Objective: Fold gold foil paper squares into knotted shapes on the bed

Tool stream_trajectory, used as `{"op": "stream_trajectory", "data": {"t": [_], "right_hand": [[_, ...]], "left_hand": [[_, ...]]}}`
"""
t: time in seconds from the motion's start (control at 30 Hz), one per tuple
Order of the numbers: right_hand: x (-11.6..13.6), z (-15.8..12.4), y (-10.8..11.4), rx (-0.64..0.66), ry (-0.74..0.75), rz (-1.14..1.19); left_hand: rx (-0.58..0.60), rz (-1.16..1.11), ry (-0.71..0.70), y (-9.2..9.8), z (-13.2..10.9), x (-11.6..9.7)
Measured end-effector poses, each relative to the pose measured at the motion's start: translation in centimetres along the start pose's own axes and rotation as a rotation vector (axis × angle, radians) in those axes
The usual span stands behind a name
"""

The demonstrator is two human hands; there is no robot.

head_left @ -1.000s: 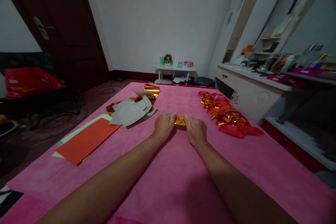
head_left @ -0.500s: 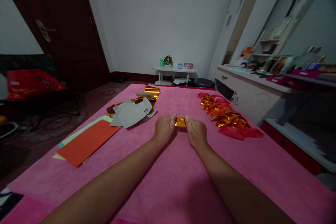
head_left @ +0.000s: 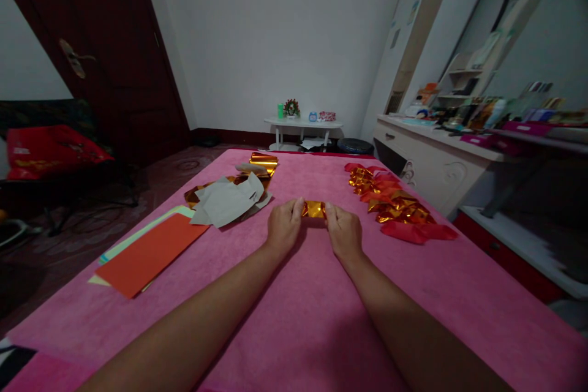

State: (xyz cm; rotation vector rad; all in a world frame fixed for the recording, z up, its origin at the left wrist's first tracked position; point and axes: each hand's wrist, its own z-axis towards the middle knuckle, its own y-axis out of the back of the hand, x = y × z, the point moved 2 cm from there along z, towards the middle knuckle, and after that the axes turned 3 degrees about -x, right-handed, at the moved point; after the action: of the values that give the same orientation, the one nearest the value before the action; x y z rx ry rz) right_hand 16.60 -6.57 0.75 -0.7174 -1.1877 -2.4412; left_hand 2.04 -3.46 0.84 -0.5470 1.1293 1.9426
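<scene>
Okay, going by the head cam, the only view here: you're holding the gold foil (head_left: 314, 209) around the middle of the cloth (head_left: 294, 318), one end in each hand. I can't tell whether its underside is touching the cloth or floating just over it.

It's looking super light, thin and crinkly, so weight shouldn't be bugging you. I'm guessing it's a bit slick and quick to crease, maybe to tear if you're yanking. Gripping by the two ends is seeming right to me, since that's leaving the shiny middle band uncrushed.

Pose-wise, your left hand (head_left: 283, 225) is pinching the end toward the cloth's left side, and your right hand (head_left: 344, 231) is pinching the other. Both thumbs are pressing inward along the top, while the other fingers are curling mostly out of sight. Your forearms are reaching in from the cloth's near edge and converging on its middle.

Over on the cloth's left side, gray paper (head_left: 225, 202) and an orange sheet (head_left: 149, 254) are lying. On its right side, crumpled gold and red pieces (head_left: 399, 205) are sitting in a row.
</scene>
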Motion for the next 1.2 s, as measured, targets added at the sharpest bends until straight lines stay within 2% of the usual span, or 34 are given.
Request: {"op": "stream_trajectory", "data": {"t": [0.2,0.43,0.6,0.73,1.0,1.2], "right_hand": [[0.2,-0.2,0.0,-0.013,0.036,-0.013],[-0.3,0.0,0.0,-0.055,-0.011,-0.016],[0.0,-0.3,0.0,-0.021,0.106,0.026],[-0.3,-0.1,0.2,-0.058,0.030,0.031],[-0.5,0.4,0.5,-0.067,0.031,0.053],[-1.0,0.8,0.8,-0.162,0.039,0.165]], "left_hand": [[-0.019,0.042,0.021,-0.1,0.0,0.1],[0.030,0.106,-0.131,0.1,-0.5,-0.8],[-0.030,0.026,0.022,0.2,0.0,-0.1],[-0.026,-0.027,0.042,0.3,0.0,0.1],[0.010,0.050,-0.062,0.2,-0.1,-0.4],[0.023,0.030,-0.103,0.1,0.1,-0.1]]}}
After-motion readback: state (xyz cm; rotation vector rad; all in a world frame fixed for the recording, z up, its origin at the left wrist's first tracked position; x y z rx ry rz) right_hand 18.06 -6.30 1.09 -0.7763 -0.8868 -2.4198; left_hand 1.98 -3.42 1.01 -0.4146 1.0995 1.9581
